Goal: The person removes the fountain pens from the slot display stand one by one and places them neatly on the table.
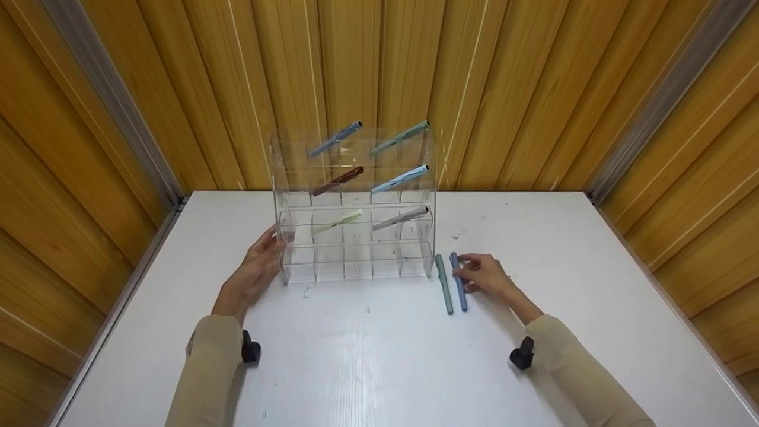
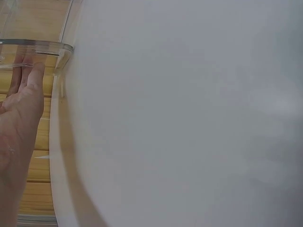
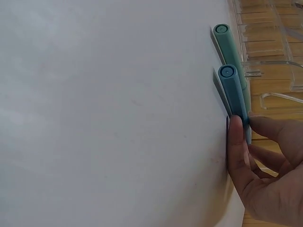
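Supporting table [image 1: 356, 367]: white, near edge cut off.
Clear rack [image 1: 357, 270]: edges hard to make out.
Left hand [image 1: 256, 270]: at rack's left side, fingertips unclear; can't tell grip.
Right hand [image 1: 486, 274]: pinching blue pen [image 1: 461, 293], right of rack.
Green pen [image 1: 445, 284]: beside blue, partly hidden in right wrist view.

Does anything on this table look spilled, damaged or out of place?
Only some small dark marks on the white table, in front of the clear rack and to its right; they break up the plain surface. Dirt or scuffs, I can't tell.
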Demonstrator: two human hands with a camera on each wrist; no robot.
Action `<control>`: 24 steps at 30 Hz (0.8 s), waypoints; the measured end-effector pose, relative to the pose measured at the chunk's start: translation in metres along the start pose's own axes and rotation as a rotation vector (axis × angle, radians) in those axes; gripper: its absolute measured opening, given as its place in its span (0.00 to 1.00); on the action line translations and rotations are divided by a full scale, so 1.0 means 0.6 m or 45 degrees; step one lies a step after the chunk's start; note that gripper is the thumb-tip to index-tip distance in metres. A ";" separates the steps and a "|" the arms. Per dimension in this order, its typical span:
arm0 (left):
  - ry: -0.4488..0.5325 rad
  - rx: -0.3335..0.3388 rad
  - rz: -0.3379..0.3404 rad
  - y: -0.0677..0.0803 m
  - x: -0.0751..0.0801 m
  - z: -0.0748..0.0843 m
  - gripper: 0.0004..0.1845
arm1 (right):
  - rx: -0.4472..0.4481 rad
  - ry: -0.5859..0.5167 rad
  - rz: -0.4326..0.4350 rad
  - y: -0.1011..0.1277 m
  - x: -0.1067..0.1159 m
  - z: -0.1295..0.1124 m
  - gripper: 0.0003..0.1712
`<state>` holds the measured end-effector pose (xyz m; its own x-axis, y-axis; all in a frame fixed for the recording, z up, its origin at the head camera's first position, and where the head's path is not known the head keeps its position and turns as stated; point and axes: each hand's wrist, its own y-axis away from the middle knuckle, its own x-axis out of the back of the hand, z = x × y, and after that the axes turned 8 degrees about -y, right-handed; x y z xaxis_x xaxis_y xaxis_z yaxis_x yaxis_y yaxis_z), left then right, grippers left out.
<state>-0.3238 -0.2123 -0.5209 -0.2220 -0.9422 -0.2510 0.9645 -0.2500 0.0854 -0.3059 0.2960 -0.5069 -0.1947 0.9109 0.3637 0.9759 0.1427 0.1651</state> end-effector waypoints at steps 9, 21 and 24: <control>-0.024 -0.004 -0.001 0.003 0.002 -0.001 0.42 | -0.016 0.005 0.001 0.003 -0.002 -0.004 0.29; -0.035 0.004 0.017 0.002 -0.001 -0.003 0.42 | 0.019 0.085 0.015 0.019 0.022 -0.020 0.30; -0.029 -0.002 0.012 0.003 0.000 -0.003 0.43 | 0.070 0.076 0.040 0.025 0.028 -0.029 0.28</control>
<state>-0.3218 -0.2122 -0.5224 -0.2164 -0.9492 -0.2284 0.9667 -0.2411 0.0861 -0.2961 0.3066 -0.4825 -0.1677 0.8908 0.4222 0.9853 0.1368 0.1026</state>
